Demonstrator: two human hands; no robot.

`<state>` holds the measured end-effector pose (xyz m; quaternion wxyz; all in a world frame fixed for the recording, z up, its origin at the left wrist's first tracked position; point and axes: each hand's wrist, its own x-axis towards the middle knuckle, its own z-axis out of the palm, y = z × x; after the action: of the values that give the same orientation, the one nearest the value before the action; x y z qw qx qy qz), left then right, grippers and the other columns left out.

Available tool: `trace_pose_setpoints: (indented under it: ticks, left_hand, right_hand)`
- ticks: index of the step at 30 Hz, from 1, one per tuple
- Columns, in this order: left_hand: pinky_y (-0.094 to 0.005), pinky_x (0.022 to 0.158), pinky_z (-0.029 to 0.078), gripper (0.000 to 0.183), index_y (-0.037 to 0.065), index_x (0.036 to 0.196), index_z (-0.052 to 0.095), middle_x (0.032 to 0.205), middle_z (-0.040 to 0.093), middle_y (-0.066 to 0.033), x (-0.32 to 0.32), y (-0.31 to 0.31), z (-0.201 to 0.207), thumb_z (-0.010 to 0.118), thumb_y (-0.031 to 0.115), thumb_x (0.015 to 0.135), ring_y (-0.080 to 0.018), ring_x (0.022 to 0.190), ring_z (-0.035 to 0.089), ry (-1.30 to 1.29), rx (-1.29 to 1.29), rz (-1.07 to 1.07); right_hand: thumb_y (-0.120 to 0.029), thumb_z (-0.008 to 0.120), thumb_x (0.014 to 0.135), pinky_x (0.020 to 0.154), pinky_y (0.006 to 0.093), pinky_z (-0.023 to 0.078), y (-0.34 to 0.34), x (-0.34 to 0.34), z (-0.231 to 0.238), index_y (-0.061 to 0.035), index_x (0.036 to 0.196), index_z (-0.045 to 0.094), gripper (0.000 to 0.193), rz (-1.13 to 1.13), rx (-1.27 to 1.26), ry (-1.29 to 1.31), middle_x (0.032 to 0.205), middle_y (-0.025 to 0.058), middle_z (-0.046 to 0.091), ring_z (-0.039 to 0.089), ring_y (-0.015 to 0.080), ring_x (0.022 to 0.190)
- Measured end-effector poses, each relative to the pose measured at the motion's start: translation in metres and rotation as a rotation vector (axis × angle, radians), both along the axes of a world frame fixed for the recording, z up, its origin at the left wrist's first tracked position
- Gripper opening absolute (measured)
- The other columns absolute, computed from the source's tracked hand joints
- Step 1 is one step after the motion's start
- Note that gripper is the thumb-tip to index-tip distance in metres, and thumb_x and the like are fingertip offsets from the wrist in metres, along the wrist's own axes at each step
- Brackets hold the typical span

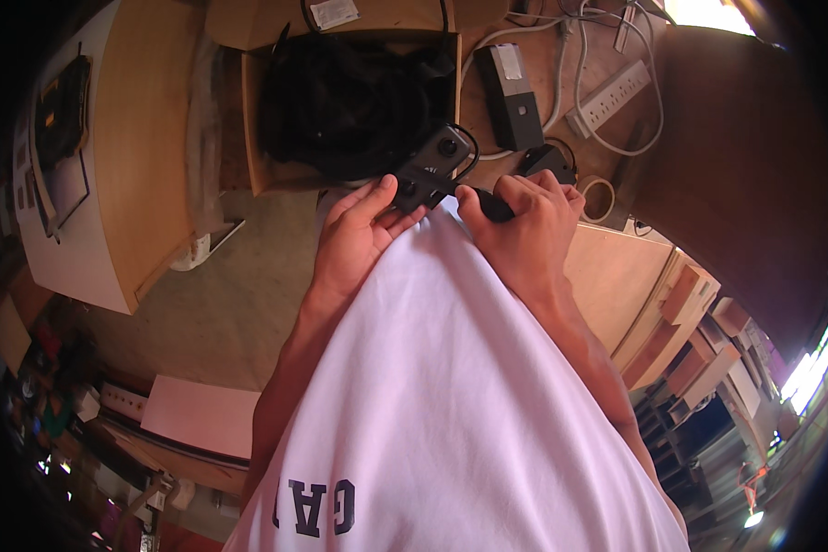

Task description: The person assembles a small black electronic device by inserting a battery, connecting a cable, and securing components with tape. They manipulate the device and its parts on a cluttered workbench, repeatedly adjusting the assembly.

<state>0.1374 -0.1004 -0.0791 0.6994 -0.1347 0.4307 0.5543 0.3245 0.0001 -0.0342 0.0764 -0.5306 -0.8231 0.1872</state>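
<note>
A dark grey, bar-shaped device with round black lens-like parts is in front of me, and a thin black cable loops off its end. My left hand is closed on the device's near end, thumb on top and fingers beneath. Close by on the right, my right hand wraps round a black handle-like thing. A narrow dark part reaches from it onto the device; its exact kind I cannot make out. The near end of the device is partly covered by my fingers.
Just beyond stands an open cardboard box holding a bundle of black material. To its right are a black box, a white power strip with looping cords, and a tape roll. A white-topped table stands left.
</note>
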Motion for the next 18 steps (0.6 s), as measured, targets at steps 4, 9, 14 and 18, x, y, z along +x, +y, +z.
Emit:
trace_pose_setpoints:
  ticks: [4, 9, 14, 18]
  left_hand:
    - [-0.0429, 0.118, 0.055, 0.036, -0.002, 0.134, 0.068, 0.137, 0.072, -0.0171, 0.000, 0.002, 0.001, 0.067, 0.029, 0.116, -0.0260, 0.130, 0.067, -0.021, -0.022, 0.023]
    - [-0.0426, 0.117, 0.056, 0.034, -0.002, 0.131, 0.069, 0.136, 0.072, -0.0179, -0.003, 0.003, 0.000, 0.068, 0.029, 0.115, -0.0268, 0.130, 0.067, -0.030, -0.020, 0.002]
    - [-0.0433, 0.112, 0.059, 0.031, -0.004, 0.128, 0.070, 0.132, 0.073, -0.0192, -0.009, 0.003, -0.006, 0.068, 0.024, 0.113, -0.0295, 0.126, 0.069, -0.045, 0.017, -0.021]
    - [-0.0427, 0.102, 0.062, 0.030, -0.005, 0.126, 0.071, 0.129, 0.074, -0.0192, -0.017, 0.004, -0.013, 0.068, 0.020, 0.111, -0.0310, 0.118, 0.072, -0.013, 0.029, -0.099]
  right_hand:
    - [-0.041, 0.089, 0.085, 0.094, 0.0490, 0.040, -0.004, -0.002, 0.004, -0.0054, 0.069, 0.071, 0.043, -0.047, -0.047, -0.010, 0.067, 0.0089, 0.064, 0.063, 0.0278, 0.085]
    - [-0.043, 0.086, 0.087, 0.093, 0.0503, 0.039, -0.008, -0.001, 0.005, -0.0081, 0.069, 0.074, 0.040, -0.069, -0.075, -0.023, 0.064, 0.0084, 0.066, 0.067, 0.0290, 0.087]
    - [-0.044, 0.090, 0.086, 0.089, 0.0476, 0.039, -0.011, 0.000, -0.001, -0.0056, 0.067, 0.067, 0.049, -0.100, -0.028, -0.005, 0.065, 0.0080, 0.063, 0.062, 0.0284, 0.083]
    - [-0.052, 0.096, 0.082, 0.087, 0.0465, 0.039, 0.003, -0.001, 0.000, -0.0069, 0.065, 0.062, 0.059, -0.088, 0.005, -0.057, 0.066, 0.0026, 0.062, 0.059, 0.0267, 0.081]
